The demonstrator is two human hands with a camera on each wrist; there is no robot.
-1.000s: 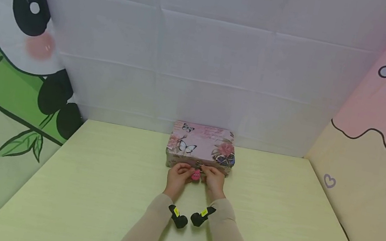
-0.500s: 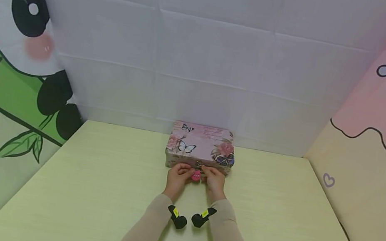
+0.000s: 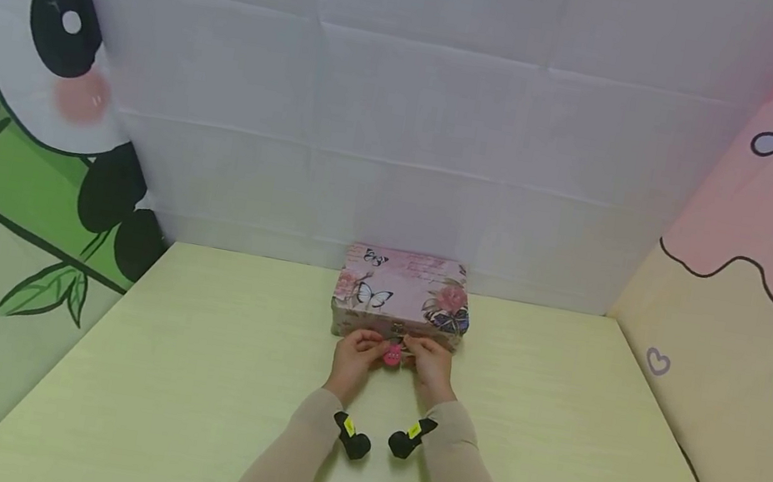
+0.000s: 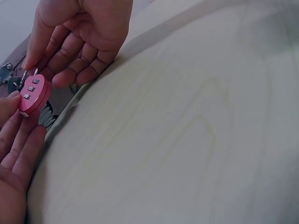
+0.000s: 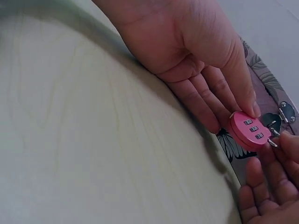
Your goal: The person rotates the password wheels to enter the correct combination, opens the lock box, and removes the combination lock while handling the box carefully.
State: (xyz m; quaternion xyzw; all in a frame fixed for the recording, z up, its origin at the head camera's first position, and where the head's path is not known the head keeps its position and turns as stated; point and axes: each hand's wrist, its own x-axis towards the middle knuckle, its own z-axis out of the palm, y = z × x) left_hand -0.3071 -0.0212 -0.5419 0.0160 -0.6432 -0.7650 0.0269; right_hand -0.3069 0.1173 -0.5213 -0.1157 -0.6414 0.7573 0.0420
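A pink padlock (image 3: pixel 392 354) with three number dials is held at the front of a flower-and-butterfly box (image 3: pixel 409 291). My left hand (image 3: pixel 354 360) pinches the padlock body, its thumb on the dial face in the right wrist view. From the other side my right hand (image 3: pixel 432 369) has thumb and fingertips at the metal shackle (image 5: pixel 273 143). Beside the lock, the box's metal latch (image 5: pixel 286 112) shows in the right wrist view. Whether the shackle passes through the latch, I cannot tell. The box lid is down.
The box stands on a pale wood-grain table (image 3: pixel 197 380), near its back edge. Behind it hangs a white cloth (image 3: pixel 422 112), with printed cartoon panels on both sides. Black wrist cameras (image 3: pixel 354 444) sit on the inner sides of the sleeves.
The hands stay at the padlock, dropping very slightly along with it. The right wrist has shifted a little to the right, so the two wrist cameras are farther apart.
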